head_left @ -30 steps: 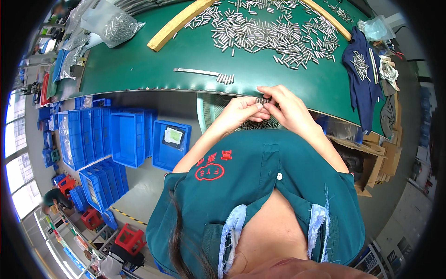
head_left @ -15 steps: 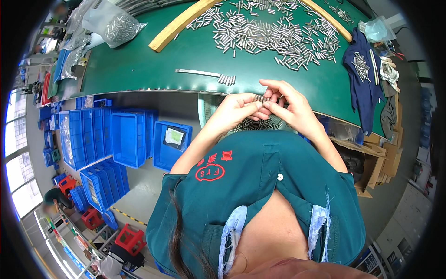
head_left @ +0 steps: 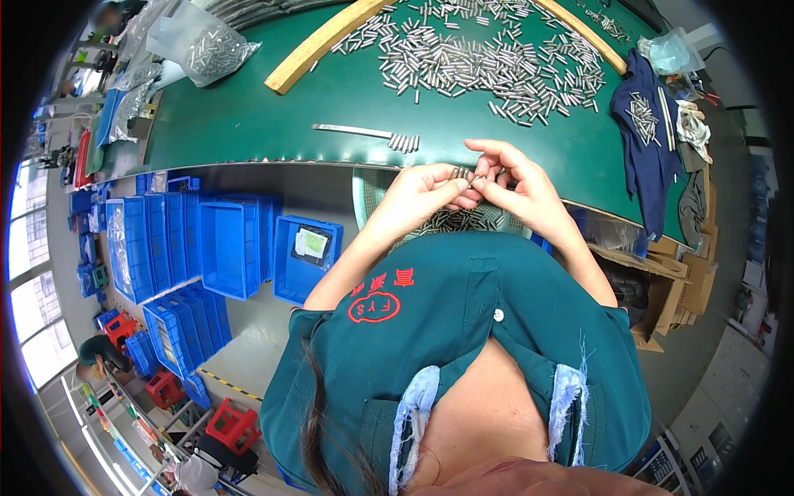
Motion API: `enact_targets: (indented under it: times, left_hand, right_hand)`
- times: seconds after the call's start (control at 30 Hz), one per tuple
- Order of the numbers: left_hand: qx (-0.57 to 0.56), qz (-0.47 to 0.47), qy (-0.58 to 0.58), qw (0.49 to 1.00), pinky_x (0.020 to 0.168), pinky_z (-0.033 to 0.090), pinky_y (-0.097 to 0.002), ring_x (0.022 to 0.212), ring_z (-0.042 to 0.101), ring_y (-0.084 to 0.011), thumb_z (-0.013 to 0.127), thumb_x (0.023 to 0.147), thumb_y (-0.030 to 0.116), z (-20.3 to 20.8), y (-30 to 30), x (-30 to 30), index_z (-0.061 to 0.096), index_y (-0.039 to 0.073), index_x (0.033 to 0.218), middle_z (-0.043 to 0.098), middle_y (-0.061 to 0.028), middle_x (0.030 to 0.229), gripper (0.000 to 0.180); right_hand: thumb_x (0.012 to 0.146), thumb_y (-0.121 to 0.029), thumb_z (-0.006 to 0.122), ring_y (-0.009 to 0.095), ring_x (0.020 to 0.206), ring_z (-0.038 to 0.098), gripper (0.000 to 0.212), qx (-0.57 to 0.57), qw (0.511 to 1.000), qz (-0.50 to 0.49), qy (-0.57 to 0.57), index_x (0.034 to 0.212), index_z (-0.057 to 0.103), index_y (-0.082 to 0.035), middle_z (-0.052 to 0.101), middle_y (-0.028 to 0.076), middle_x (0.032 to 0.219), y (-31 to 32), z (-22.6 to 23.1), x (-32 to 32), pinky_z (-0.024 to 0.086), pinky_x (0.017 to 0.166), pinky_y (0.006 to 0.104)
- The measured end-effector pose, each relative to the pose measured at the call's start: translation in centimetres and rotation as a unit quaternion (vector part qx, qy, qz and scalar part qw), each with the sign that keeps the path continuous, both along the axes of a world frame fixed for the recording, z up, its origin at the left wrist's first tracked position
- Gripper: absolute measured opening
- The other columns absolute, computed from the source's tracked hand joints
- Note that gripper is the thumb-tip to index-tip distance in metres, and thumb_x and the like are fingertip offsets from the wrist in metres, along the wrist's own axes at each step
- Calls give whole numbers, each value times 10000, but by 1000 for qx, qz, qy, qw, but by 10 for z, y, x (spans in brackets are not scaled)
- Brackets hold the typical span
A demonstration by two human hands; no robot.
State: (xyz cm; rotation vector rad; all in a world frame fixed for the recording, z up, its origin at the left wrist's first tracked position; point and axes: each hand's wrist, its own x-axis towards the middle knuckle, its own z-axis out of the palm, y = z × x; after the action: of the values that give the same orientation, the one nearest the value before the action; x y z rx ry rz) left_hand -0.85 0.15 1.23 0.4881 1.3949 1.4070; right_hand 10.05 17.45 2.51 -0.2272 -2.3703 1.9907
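Above the near edge of the green table, my left hand (head_left: 426,188) is closed on a few short metal pins (head_left: 461,173) lined up side by side between thumb and fingers. My right hand (head_left: 517,186) meets it, thumb and fingertips pinched on a metal pin (head_left: 477,178) at the end of that row; its index finger is raised. Beneath both hands, many darker pins (head_left: 463,220) lie in a pale green mesh basket (head_left: 361,198), partly hidden by my hands and chest. On the table ahead, a short row of pins (head_left: 404,142) touches a flat metal strip (head_left: 351,129).
A wide heap of loose pins (head_left: 471,66) lies between two wooden bars (head_left: 322,48). A dark blue cloth (head_left: 633,165) with more pins hangs over the right edge. A clear bag of pins (head_left: 217,51) sits at the far left; blue crates (head_left: 227,248) stand below.
My right fingertips have shifted slightly right along the row of pins, opening a small gap from the left fingers. The table items have not moved.
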Motion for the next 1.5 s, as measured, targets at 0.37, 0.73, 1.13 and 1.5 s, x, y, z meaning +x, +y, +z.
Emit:
enact_targets:
  times: [0.37,0.73,1.13,1.5]
  left_hand:
    - [19,-23,-49,998,796,527,-257,870,678,-158,549,951,253,6,3,-6,606,-28,1147,687,-142,998,348]
    - [13,-27,-66,997,772,532,-239,847,681,-149,568,941,268,5,5,-6,608,-44,1135,693,-137,977,369]
    - [15,-57,-37,998,798,533,-267,885,676,-168,537,956,213,3,1,-4,623,-36,1056,687,-144,998,282]
    - [21,-34,-21,999,820,536,-294,901,672,-186,518,961,163,12,0,-2,607,-56,1090,680,-146,987,270]
  right_hand:
    - [870,-174,621,129,821,615,419,382,846,-371,17,1276,543,-107,641,28,926,169,-4,33,488,748,274]
    - [883,-120,617,119,826,600,443,223,920,-315,73,1311,511,-77,623,28,933,176,2,28,485,778,254]
    - [864,-80,650,25,756,466,475,-11,999,49,-20,1317,510,-90,542,-26,920,9,14,-8,402,669,171]
    - [861,-97,608,56,788,524,454,-40,998,36,13,1305,515,-86,583,17,997,4,15,-6,437,642,199]
